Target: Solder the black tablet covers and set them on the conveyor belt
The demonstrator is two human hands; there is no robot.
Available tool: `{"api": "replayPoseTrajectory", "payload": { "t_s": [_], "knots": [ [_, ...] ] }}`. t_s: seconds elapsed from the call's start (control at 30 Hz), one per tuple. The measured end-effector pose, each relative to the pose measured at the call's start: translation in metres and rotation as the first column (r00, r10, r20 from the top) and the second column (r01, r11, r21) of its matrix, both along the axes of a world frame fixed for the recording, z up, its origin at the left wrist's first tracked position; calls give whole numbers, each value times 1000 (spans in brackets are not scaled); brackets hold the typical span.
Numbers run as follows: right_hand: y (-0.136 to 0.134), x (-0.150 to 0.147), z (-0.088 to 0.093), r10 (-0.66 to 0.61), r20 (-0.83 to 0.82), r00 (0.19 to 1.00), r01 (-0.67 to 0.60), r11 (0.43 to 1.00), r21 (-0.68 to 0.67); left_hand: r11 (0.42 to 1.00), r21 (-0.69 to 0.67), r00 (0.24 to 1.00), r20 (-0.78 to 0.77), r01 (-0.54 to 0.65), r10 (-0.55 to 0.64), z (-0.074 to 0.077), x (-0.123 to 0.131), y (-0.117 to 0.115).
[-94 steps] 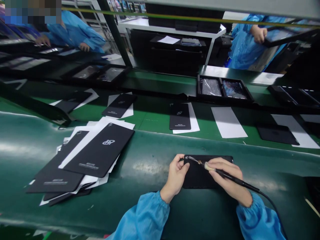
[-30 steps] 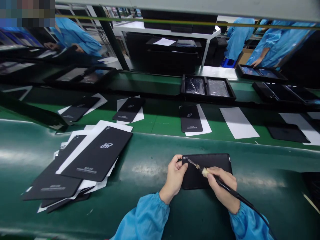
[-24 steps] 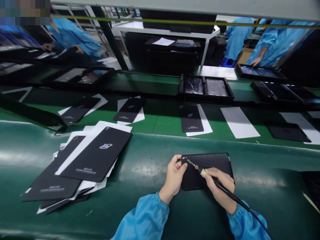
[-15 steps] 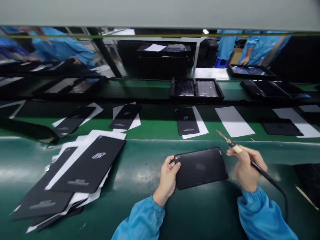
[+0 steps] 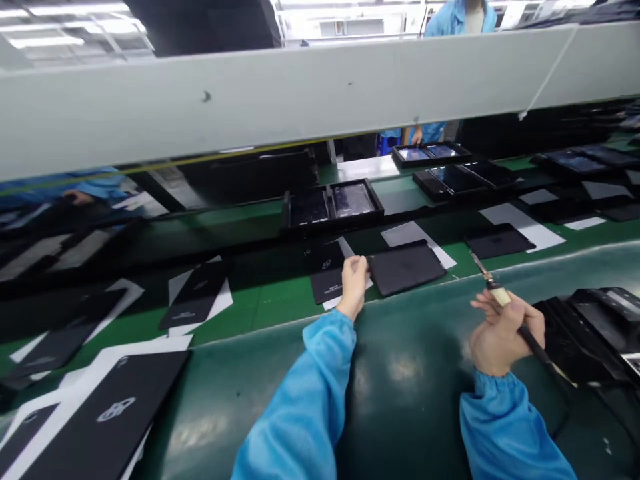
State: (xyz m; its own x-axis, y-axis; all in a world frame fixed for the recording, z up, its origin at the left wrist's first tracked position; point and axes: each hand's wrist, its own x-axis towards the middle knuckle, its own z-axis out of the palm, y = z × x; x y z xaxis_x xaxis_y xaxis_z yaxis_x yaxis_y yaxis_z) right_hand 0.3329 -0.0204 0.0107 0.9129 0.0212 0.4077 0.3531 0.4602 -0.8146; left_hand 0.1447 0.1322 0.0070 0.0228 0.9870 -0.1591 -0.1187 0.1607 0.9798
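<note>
My left hand [image 5: 354, 287] pinches the left edge of a black tablet back cover [image 5: 407, 268], its inner side facing up. The cover is over the near part of the green belt [image 5: 270, 293], partly covering a white sheet [image 5: 419, 235]; whether it touches the belt I cannot tell. Just left of my hand lies another black cover with a logo [image 5: 327, 272], on white paper. My right hand [image 5: 505, 330] grips a soldering iron [image 5: 499, 293] by its pale collar, tip pointing up and left, close to a black cover [image 5: 500, 240] on the belt.
A stack of black covers and white sheets [image 5: 107, 413] lies on the bench at left. More covers [image 5: 195, 293] rest along the belt. Behind are black trays [image 5: 333, 203] with tablet parts. Black equipment [image 5: 590, 327] stands at right. A grey beam [image 5: 300, 93] crosses above; co-workers' blue sleeves show beyond.
My left hand has carried the black cover forward from the bench to over the belt. My right hand still holds the soldering iron. The view has swung to the right and up.
</note>
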Motion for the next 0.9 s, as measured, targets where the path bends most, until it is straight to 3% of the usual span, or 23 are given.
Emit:
{"api": "replayPoseTrajectory", "payload": {
  "t_s": [0.07,0.1,0.17,0.2,0.23,0.3,0.37,0.53,0.7,0.77,0.9],
  "knots": [
    [0,-1,-4,22,-11,1000,-22,1000,-1,992,123,957,-288,1,34,-1,-5,11],
    [0,-3,-5,32,-12,999,-33,999,-7,984,175,869,-492,29,62,-3,-12,14],
    [-1,-8,-8,56,-2,998,-56,998,-31,978,179,539,-837,103,96,-10,-26,16],
    [-2,-10,-8,69,8,998,-69,997,-44,983,138,372,-924,123,83,-14,-32,16],
    [-3,-12,-9,84,18,996,-83,995,-56,988,89,263,-963,126,54,-17,-37,16],
    [-5,-16,-9,113,27,993,-111,991,-70,991,29,156,-988,128,9,-20,-41,17],
    [-6,-20,-8,135,19,991,-133,987,-87,991,18,120,-993,135,2,-19,-42,18],
    [-6,-29,-9,186,-12,982,-186,971,-153,989,-24,113,-993,149,-41,-10,-45,18],
    [-5,-35,-14,261,13,965,-253,947,-197,986,-20,197,-979,167,-53,-10,-41,12],
    [-4,-37,-15,272,7,962,-265,942,-205,989,37,287,-958,145,-7,-7,-41,13],
    [-3,-42,-21,343,-18,939,-340,919,-202,981,190,674,-729,38,115,14,-67,10]
  ]
}}
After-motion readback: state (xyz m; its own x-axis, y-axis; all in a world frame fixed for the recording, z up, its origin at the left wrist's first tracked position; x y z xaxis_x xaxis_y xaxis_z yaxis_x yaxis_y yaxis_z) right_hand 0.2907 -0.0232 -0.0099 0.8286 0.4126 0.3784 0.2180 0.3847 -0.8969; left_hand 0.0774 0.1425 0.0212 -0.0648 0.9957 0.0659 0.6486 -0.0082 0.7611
